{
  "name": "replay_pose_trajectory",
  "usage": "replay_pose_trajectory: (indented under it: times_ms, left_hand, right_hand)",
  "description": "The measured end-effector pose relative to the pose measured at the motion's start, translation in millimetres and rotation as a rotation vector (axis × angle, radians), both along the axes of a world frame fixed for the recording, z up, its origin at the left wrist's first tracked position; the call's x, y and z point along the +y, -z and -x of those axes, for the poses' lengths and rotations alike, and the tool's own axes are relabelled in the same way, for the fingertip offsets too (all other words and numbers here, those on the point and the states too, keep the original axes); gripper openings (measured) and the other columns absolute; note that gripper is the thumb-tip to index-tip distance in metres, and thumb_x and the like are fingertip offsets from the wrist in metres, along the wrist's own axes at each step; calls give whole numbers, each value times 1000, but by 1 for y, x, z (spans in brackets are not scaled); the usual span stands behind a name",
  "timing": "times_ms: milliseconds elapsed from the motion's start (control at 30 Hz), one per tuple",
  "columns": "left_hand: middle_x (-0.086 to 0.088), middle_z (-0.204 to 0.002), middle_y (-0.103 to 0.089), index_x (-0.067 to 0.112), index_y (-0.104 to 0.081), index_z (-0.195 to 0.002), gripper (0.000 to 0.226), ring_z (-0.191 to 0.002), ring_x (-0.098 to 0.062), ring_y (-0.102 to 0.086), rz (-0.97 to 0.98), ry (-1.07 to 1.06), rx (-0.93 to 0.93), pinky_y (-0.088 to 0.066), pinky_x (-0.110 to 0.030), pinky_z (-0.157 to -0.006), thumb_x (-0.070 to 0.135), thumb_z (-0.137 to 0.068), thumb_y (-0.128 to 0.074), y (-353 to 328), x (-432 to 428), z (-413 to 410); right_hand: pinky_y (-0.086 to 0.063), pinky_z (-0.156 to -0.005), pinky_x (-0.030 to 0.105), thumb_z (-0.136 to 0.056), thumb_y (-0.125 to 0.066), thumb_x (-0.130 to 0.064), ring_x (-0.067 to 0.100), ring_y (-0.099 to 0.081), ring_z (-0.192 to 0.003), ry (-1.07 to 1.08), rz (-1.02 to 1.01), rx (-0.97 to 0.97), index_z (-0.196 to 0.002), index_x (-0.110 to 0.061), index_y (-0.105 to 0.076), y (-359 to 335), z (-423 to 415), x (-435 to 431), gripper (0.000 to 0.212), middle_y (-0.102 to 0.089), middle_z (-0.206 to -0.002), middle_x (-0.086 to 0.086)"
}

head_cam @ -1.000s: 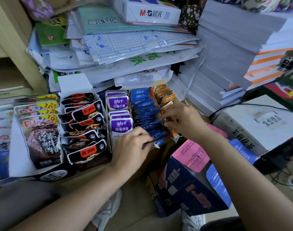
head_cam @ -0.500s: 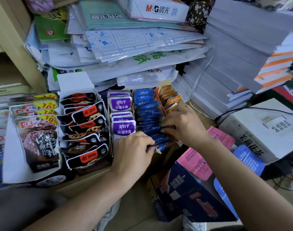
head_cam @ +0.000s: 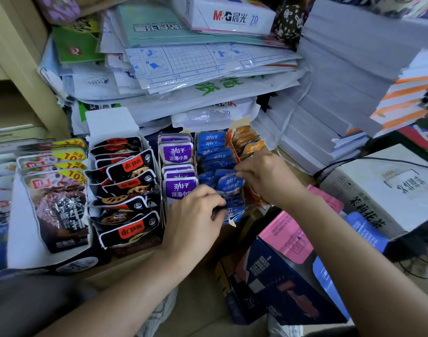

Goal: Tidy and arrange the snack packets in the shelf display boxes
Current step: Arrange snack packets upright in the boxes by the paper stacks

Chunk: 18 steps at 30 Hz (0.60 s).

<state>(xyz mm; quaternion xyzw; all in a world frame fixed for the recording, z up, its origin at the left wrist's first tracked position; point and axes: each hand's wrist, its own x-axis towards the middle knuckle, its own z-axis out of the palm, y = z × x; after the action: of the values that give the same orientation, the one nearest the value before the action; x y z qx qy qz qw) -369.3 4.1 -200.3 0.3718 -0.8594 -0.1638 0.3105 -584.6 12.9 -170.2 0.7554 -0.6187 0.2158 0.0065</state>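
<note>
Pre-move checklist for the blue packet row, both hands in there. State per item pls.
1. Row steadied: ok, left hand grips the front blue packets.
2. Packet in grasp: ok, right hand pinches the raised blue packet by its top.
3. Raised blue packet seated in line: not ok, it stands above its neighbours.
4. Neighbouring purple packets in their own compartment: ok.
5. Neighbouring orange packets separate from blue: cannot tell, the rear ones look separate but the right hand hides the front.
6. The box front edge intact: not ok, looks torn.
</note>
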Motion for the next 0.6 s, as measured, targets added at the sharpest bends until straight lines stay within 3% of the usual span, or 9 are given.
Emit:
replay_pose_trajectory:
  times_ms: [167, 233, 333, 433, 500, 600]
  left_hand:
    - [6, -107, -58, 21, -72, -104, 36, -77, -14, -63, 5, -63, -31, -57, -33, -58, 34, -74, -88, 1, -2, -1]
    - [3, -117, -55, 21, -65, -116, 53, -92, -17, -63, 26, -109, -46, -58, -32, -67, 38, -72, -88, 0, -2, 1]
    - [-4, -128, -59, 14, -54, -134, 78, -115, -24, -60, 34, -127, -66, -55, -34, -89, 37, -70, -90, -2, 1, 3]
    - [-9, -129, -53, 10, -52, -134, 83, -113, -26, -59, 16, -148, -22, -54, -34, -89, 32, -65, -93, -2, 1, 3]
    - [-10, -134, -47, 10, -49, -138, 89, -110, -27, -62, -16, -158, 8, -55, -32, -85, 32, -64, -94, -2, 1, 3]
    - [-10, -147, -48, 9, -45, -147, 94, -127, -29, -57, -50, -130, -3, -51, -36, -99, 34, -69, -91, 0, 2, 3]
  right_hand:
    - [-51, -76, 29, -94, -69, -21, 2, -56, -90, 34, -52, -22, -101, -18, -77, 3, -8, 6, 11, -75, -97, -5]
    - [-53, -79, 21, -93, -69, -25, 0, -62, -89, 102, -86, -126, -109, -22, -75, 3, -8, 14, 17, -74, -101, -8]
    - [-44, -79, 6, -91, -72, -29, -5, -62, -88, 178, -140, -273, -122, -24, -69, 1, -12, 28, 31, -73, -107, -8]
    - [-46, -82, 5, -89, -73, -31, -2, -62, -98, 176, -184, -325, -130, -24, -63, -2, -17, 39, 42, -70, -117, -8]
    - [-43, -88, 1, -91, -72, -27, -4, -56, -110, 115, -197, -316, -134, -18, -62, -3, -19, 42, 46, -64, -129, -8]
    - [-33, -93, -5, -91, -72, -22, -12, -38, -122, 29, -232, -311, -138, -15, -59, -3, -23, 46, 49, -53, -132, -14]
